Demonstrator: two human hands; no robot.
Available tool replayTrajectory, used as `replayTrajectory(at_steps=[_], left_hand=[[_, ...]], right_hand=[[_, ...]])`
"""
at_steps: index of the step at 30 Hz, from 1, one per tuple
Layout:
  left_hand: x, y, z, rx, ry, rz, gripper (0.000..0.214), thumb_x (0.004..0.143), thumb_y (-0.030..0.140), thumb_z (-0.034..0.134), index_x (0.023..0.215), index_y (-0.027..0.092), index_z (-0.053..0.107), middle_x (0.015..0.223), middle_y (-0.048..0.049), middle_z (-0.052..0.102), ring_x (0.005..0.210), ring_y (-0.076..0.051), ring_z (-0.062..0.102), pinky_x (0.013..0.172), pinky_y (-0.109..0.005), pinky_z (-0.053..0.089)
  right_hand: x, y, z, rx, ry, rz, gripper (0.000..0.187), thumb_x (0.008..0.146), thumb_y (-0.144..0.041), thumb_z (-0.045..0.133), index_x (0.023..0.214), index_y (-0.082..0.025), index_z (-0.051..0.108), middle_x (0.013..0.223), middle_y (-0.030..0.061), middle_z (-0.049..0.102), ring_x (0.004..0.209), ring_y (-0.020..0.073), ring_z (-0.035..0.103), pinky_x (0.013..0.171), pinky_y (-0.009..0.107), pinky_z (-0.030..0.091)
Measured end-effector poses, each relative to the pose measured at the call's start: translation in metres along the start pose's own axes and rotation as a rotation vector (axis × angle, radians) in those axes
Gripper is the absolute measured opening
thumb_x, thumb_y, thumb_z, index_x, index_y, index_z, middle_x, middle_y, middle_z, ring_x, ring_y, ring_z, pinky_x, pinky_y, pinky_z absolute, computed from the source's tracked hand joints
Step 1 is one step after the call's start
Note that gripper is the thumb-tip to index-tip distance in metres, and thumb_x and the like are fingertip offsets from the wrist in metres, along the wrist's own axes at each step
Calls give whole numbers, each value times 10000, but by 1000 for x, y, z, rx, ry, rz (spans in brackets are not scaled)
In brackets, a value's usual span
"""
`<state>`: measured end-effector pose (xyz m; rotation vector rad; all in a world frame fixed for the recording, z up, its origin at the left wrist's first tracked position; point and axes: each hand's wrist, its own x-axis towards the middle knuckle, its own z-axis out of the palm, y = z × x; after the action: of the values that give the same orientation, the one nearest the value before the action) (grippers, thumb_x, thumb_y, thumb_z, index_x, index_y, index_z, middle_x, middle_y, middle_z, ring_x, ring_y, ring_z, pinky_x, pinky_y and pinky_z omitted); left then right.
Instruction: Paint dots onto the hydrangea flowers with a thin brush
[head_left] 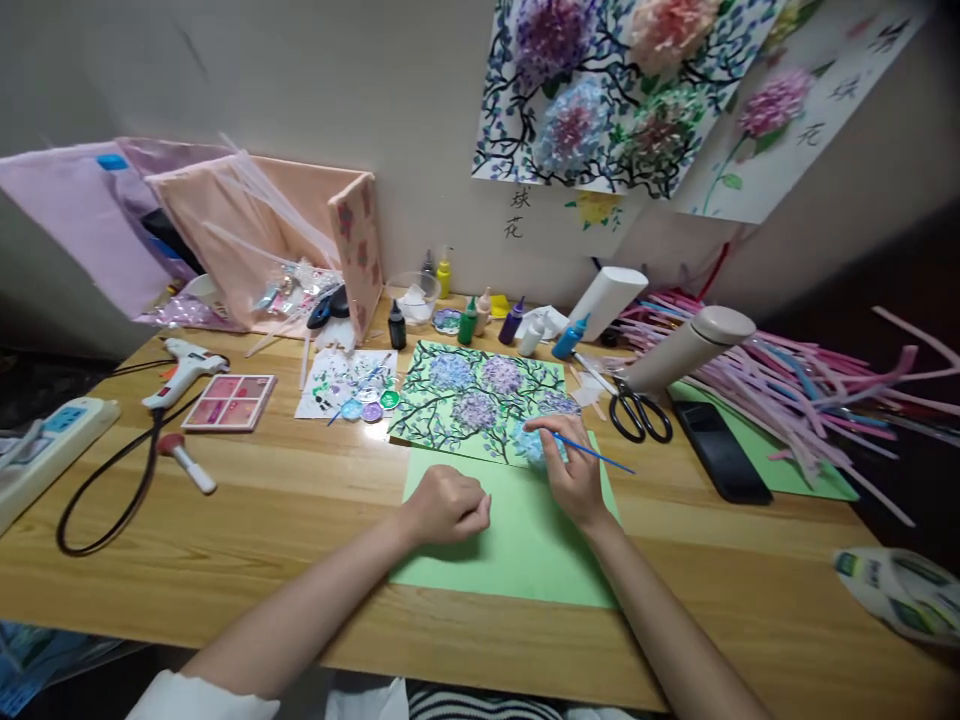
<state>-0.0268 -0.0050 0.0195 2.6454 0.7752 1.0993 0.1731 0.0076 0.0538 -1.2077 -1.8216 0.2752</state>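
Note:
My right hand pinches a thin blue paintbrush over the lower right of a painting of flowers and dark branches. The fingers partly cover a light-blue flower there. My left hand is curled closed and rests on a green sheet below the painting; whether anything is inside it is hidden. Left of the painting, small palette dishes of blue, purple and green paint stand beside a paint-spotted paper. Another brush lies across that paper.
Paint bottles line the back. At right are scissors, a phone, a tumbler and pink pipe cleaners. To the left lie a glue gun, a palette case, a makeup brush and a power strip.

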Motion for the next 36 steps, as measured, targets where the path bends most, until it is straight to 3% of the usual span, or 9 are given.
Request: replayTrajectory(at_steps=[6,15,36], left_hand=[[4,-5,-2,-24,18,-101,347,840,133,378,496,176,367,444,50,351,404,-87,272,459,-260,199],[4,-6,-1,-74,92,-139,379,864,130,365,494,182,299,447,57,277,412,-89,225,455,-254,192],[4,-3,-2,-101,63,-126,365,849,136,366,491,184,315,441,52,293,411,-95,230,460,-267,188]], right_hand=[[-14,6,3,6,-38,-107,173,892,-146,411,809,-220,543,736,30,614,772,194,510,721,353,415],[-16,6,9,32,-79,-62,127,878,-145,477,815,-212,565,755,30,650,753,182,525,699,339,432],[-15,8,8,5,-93,-48,144,891,-165,462,831,-207,586,771,42,665,773,188,540,716,345,437]])
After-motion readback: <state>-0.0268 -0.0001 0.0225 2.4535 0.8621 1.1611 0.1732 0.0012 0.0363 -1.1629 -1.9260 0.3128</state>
